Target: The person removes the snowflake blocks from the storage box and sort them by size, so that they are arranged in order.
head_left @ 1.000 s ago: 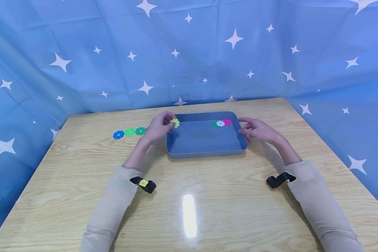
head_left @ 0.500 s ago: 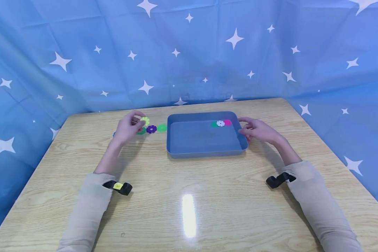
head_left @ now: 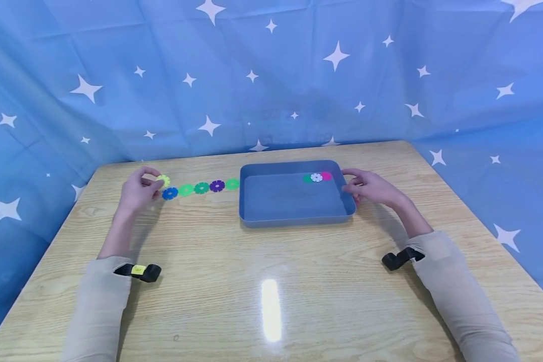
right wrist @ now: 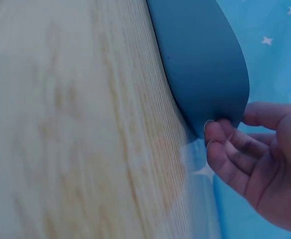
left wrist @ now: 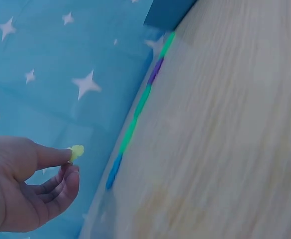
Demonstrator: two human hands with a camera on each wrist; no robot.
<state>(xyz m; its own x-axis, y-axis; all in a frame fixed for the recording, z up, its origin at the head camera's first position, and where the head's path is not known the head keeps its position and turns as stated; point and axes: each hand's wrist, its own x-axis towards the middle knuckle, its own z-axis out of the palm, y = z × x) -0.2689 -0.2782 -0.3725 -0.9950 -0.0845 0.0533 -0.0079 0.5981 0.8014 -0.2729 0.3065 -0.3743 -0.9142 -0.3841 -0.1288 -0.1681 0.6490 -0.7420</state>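
My left hand (head_left: 138,192) pinches a small yellow notched plastic disc (head_left: 164,180) between thumb and fingertips. It hovers over the left end of a row of similar discs, just behind the blue disc (head_left: 170,193). Rightward from there lie a light green disc (head_left: 186,190), a darker green disc (head_left: 201,188), a purple disc (head_left: 217,186) and another green disc (head_left: 232,184) beside the tray. My right hand (head_left: 366,186) holds the right end wall of the shallow blue-grey tray (head_left: 294,219), fingers bent at its corner in the right wrist view.
Inside the tray, toward its back right, a white disc (head_left: 317,177) overlaps a green disc (head_left: 307,178) and a pink disc (head_left: 327,176). The wooden table (head_left: 235,296) ends at a blue star-patterned curtain (head_left: 280,90) behind and on both sides.
My left hand has carried the yellow disc leftward from the tray's left rim, along the row, to the blue disc. The right hand and tray have stayed in place.
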